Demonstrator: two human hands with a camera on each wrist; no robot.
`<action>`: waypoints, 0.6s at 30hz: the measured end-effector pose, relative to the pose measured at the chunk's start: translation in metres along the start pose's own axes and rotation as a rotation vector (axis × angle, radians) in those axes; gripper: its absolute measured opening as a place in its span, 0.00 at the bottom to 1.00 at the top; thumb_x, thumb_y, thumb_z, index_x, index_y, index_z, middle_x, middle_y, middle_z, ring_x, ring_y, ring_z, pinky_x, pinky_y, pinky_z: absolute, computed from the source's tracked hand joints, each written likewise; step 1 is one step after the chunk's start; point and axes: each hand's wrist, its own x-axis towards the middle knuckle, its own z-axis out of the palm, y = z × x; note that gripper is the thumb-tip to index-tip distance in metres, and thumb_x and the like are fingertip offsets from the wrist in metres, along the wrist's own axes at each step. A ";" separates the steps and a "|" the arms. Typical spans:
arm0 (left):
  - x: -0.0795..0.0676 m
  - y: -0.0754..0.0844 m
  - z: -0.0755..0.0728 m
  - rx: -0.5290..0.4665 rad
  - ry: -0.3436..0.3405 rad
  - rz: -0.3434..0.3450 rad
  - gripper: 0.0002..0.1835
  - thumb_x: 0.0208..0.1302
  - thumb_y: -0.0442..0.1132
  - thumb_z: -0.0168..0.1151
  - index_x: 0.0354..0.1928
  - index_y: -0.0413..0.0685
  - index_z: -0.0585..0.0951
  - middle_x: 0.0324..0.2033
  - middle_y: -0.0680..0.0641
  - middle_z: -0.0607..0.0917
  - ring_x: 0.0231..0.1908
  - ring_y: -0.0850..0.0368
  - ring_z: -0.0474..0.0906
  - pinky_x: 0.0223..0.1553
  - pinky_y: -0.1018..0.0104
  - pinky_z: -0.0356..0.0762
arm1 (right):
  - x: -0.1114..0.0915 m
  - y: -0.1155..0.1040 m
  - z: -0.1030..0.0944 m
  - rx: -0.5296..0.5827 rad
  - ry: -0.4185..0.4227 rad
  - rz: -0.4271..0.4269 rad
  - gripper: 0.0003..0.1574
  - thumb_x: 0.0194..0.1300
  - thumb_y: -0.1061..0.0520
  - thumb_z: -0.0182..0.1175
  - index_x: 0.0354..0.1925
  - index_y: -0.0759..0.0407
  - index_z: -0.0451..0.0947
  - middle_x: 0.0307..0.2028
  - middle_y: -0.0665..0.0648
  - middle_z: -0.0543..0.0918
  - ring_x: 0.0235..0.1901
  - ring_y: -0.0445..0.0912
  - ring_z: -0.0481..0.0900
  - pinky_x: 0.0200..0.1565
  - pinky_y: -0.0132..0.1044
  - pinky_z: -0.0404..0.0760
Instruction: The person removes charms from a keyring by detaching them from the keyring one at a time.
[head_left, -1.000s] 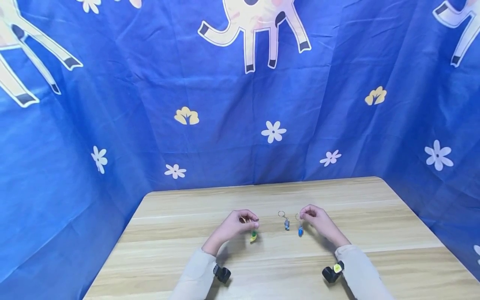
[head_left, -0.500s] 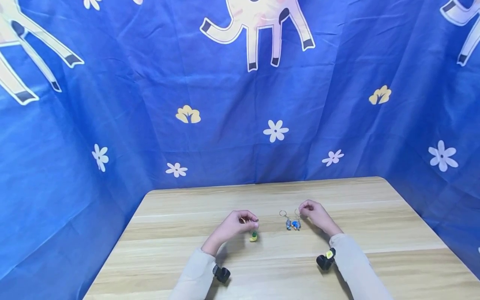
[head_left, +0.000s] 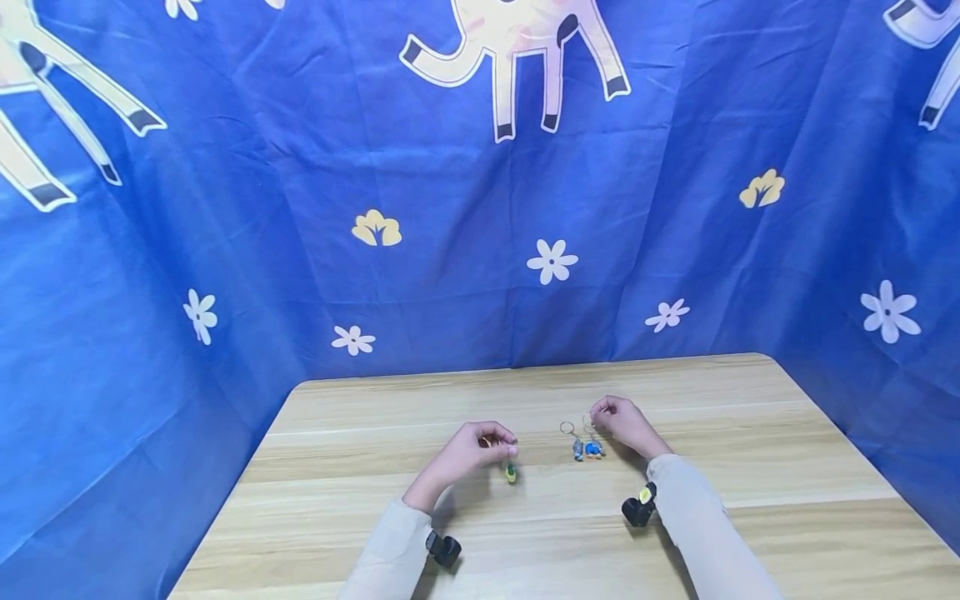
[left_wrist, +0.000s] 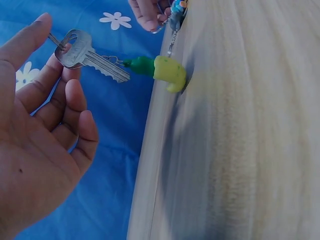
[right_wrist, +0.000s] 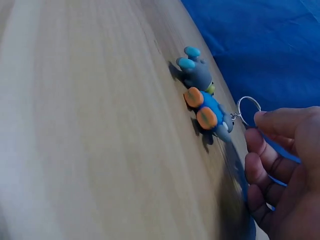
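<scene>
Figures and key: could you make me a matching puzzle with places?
1 silver metal key
2 small blue figure with orange feet
3 small grey figure with turquoise feet
4 blue flower-printed cloth

A behind the pale wood-grain table
B on the table, unheld
C held by left hand
D silver ring pinched by right hand

Pairs: 1-C, 2-D, 3-B, 4-A

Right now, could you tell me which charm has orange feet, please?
The blue charm, held by the right hand; the grey charm has turquoise feet, the yellow-green charm shows none.
</scene>
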 end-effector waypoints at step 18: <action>0.009 -0.020 0.002 0.009 0.029 0.026 0.14 0.58 0.41 0.68 0.42 0.40 0.83 0.29 0.52 0.78 0.29 0.62 0.68 0.33 0.73 0.66 | -0.009 -0.007 -0.022 -0.010 0.022 -0.029 0.15 0.66 0.64 0.50 0.48 0.71 0.75 0.38 0.65 0.81 0.26 0.45 0.74 0.26 0.32 0.75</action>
